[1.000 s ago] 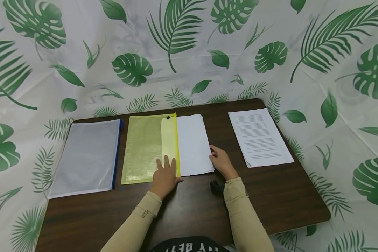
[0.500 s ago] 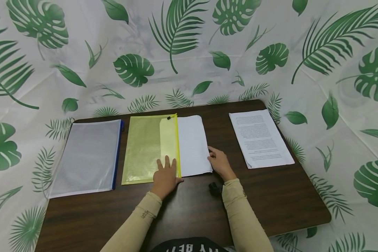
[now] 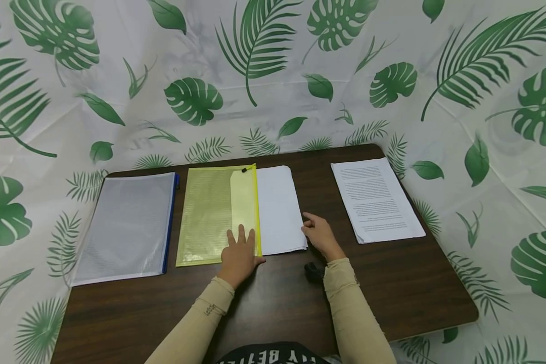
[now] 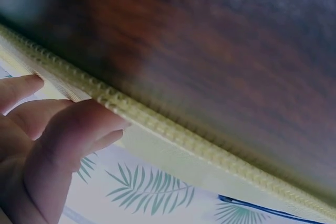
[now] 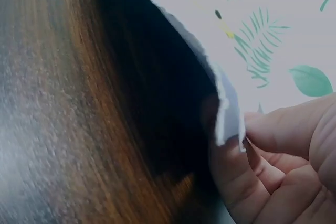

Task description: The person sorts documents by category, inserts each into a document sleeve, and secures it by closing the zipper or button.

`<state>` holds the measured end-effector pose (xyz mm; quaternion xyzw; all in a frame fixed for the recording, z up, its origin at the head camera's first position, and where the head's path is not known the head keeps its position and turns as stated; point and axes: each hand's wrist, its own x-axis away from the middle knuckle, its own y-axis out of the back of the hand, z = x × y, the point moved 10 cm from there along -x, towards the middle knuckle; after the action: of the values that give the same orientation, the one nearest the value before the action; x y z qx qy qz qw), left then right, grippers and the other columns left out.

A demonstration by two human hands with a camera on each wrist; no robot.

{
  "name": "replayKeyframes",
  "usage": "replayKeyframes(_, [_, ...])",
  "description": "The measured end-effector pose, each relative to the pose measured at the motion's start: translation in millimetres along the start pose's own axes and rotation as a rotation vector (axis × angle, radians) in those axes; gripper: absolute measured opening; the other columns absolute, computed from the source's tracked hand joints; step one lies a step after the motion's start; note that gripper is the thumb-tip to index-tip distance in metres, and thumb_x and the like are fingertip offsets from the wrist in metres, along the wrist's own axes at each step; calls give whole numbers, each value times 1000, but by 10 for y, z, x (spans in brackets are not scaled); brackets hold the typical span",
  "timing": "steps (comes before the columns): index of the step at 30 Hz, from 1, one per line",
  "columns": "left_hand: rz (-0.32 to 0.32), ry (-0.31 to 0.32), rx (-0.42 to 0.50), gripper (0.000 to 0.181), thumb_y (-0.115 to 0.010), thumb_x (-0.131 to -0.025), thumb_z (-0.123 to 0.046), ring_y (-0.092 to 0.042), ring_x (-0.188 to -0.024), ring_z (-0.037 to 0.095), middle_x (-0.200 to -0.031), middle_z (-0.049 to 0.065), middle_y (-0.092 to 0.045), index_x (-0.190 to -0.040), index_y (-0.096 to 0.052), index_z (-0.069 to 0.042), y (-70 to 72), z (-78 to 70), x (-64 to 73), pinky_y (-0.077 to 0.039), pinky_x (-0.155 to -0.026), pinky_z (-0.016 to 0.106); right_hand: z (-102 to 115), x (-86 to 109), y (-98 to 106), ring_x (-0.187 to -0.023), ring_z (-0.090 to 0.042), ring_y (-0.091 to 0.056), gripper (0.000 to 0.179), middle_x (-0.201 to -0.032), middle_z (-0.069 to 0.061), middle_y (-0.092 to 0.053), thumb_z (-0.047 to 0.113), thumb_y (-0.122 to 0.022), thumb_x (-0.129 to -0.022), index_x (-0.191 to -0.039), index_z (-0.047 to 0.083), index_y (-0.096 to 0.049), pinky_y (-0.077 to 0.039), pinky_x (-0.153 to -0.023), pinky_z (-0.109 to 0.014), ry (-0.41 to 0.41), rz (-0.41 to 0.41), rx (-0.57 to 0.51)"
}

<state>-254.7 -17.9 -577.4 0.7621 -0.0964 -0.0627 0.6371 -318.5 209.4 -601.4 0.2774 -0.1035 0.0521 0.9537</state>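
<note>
A yellow translucent zip folder (image 3: 205, 217) lies flat in the middle of the table, with a stack of white paper (image 3: 279, 212) partly inside it and sticking out past its right edge. My left hand (image 3: 238, 258) rests on the folder's lower right part, fingers spread. In the left wrist view its thumb lies against the folder's zip edge (image 4: 173, 135). At the exposed right edge of the stack, my right hand (image 3: 322, 237) pinches the paper. The right wrist view shows the paper edge (image 5: 228, 103) between its thumb and fingers.
A clear zip folder (image 3: 123, 227) with a blue edge lies on the left of the dark wooden table (image 3: 405, 293). Printed sheets (image 3: 375, 199) lie at the right. A small black object (image 3: 314, 272) shows beside my right wrist. Leaf-patterned cloth (image 3: 273, 76) hangs behind.
The paper stack slid slightly left into the yellow folder with my right hand at its edge. Since then, the right hand has shifted a little to the right. The left hand has stayed in place.
</note>
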Motion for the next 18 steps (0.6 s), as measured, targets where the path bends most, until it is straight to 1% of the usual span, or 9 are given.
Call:
replayKeyframes(4, [1, -3, 1, 86, -73, -85, -58, -41, -135, 57, -154, 27, -41, -150, -49, -7, 6, -1, 3, -54, -49, 43, 26, 0, -14, -102, -28, -63, 51, -116, -18, -65, 2, -60, -100, -149, 3, -49, -51, -81, -38, 17, -13, 31])
replayKeyframes(9, [3, -7, -6, 87, -72, -85, -59, -39, -135, 59, -154, 29, -40, -150, -48, -6, -5, -10, 1, -55, -50, 43, 88, 7, -67, -98, -26, -62, 50, -116, -17, -63, 0, -59, -100, -149, 2, -50, -51, -81, -37, 37, 0, 32])
replayKeyframes(12, [-7, -12, -15, 87, -72, -85, -59, -40, -134, 60, -153, 30, -41, -150, -49, -5, -9, -14, -9, -56, -52, 44, 113, 6, -100, -98, -25, -61, 50, -118, -17, -62, 0, -58, -100, -149, 2, -49, -51, -82, -37, 47, 12, 26])
replayKeyframes(18, [-17, -17, -24, 88, -72, -85, -60, -41, -134, 59, -152, 30, -42, -150, -49, -5, -26, -16, -7, -56, -52, 44, 69, 1, -93, -98, -25, -60, 50, -117, -15, -62, 4, -58, -100, -149, 4, -50, -49, -81, -37, 16, 4, 16])
